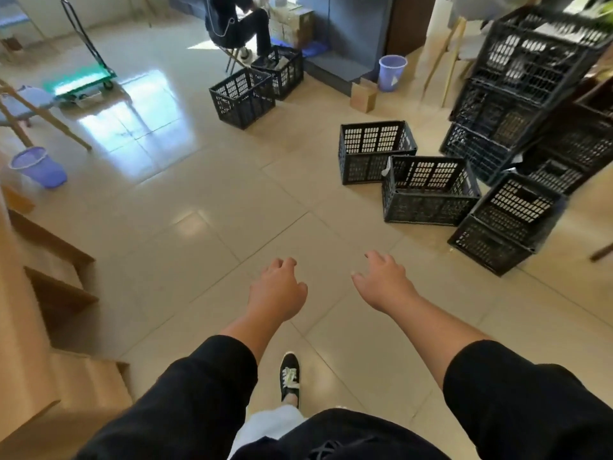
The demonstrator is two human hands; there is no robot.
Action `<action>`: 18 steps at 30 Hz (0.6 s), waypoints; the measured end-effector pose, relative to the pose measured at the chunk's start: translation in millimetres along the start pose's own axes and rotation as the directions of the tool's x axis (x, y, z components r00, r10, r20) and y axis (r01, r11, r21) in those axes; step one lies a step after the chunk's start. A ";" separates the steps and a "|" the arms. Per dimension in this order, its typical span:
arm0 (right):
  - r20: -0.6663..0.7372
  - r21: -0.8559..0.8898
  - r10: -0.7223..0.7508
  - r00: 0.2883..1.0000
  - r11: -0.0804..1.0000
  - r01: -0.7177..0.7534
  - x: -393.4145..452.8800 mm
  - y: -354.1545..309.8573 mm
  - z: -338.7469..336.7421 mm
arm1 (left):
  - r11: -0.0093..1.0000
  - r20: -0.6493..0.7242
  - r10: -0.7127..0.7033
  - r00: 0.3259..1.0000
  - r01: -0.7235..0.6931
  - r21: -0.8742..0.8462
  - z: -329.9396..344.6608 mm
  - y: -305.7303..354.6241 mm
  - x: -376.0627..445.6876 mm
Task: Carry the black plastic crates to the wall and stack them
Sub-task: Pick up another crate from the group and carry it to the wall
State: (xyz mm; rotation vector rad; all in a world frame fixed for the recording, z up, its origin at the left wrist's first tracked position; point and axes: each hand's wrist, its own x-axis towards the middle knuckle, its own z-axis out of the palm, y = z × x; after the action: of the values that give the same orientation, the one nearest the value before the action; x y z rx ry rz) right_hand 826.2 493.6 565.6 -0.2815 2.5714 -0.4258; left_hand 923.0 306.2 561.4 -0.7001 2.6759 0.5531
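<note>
Reaching empty, the left hand (pixel 277 288) and right hand (pixel 384 283) hang loosely open. A stack (pixel 527 94) stands at two o'clock; loose crates (pixel 428 190) remain.

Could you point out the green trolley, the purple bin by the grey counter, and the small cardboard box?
Green trolley (pixel 79 82), head view, on its flat deck.
Purple bin (pixel 391 76), head view, on its side wall.
Cardboard box (pixel 363 98), head view, on its front face.

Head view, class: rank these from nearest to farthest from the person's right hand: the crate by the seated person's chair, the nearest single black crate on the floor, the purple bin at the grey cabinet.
From the right hand:
1. Nearest single crate, ahead to the right, on the floor.
2. Crate by the chair, farther off, ahead and left.
3. Purple bin, against the grey cabinet, farthest back.
</note>
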 end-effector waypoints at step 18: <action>-0.095 0.294 0.502 0.860 0.839 -0.458 162.0 101.8 -98.9 | 0.868 0.276 0.402 0.873 -0.460 0.189 -24.3 193.2 258.6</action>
State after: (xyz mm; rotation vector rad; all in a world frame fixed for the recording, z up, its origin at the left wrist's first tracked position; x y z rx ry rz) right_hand 625.9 567.5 537.2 0.5144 2.5809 -0.6054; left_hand 603.0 348.4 535.7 0.0472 2.6158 0.3612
